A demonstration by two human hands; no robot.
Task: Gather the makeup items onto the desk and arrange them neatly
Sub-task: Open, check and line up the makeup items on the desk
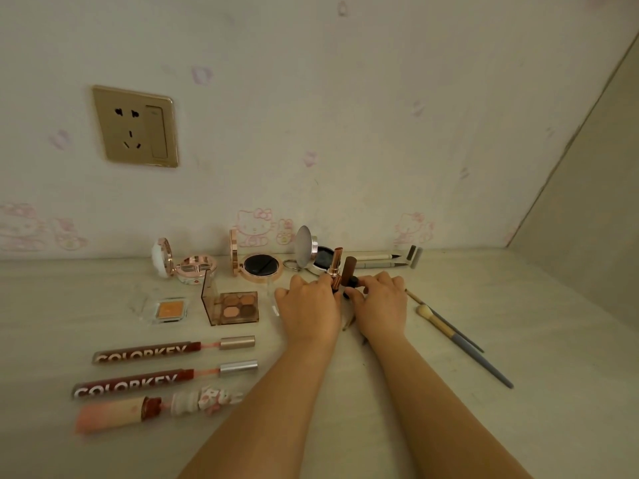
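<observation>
Head view looks down on a pale desk (484,426) set against a wall. Both hands meet just in front of the desk's back edge, a little right of its middle. The left hand (307,307) pinches a rose-gold lipstick (335,267) that stands upright, long axis vertical, its base hidden behind the fingers. The right hand (380,302) is curled round a dark brown tube (348,271), also upright and touching the lipstick's right side; a black cap or base (352,281) shows at the thumb. Neither hand is open, each gripping its own piece. Whether either base already rests on the desk I cannot tell.

My guess is that the step in hand is standing or pairing these two pieces side by side. Since they are already touching and parallel, the coming move turns on keeping both axes upright as the fingers let go.

An open round compact (311,254) stands just behind the two pieces, close enough to be knocked. Two brushes (460,340) lie slantwise towards the right edge. An eyeshadow palette (238,307) lies left of the hands, and three lip glosses (166,375) lie in a row nearer the front left corner.
</observation>
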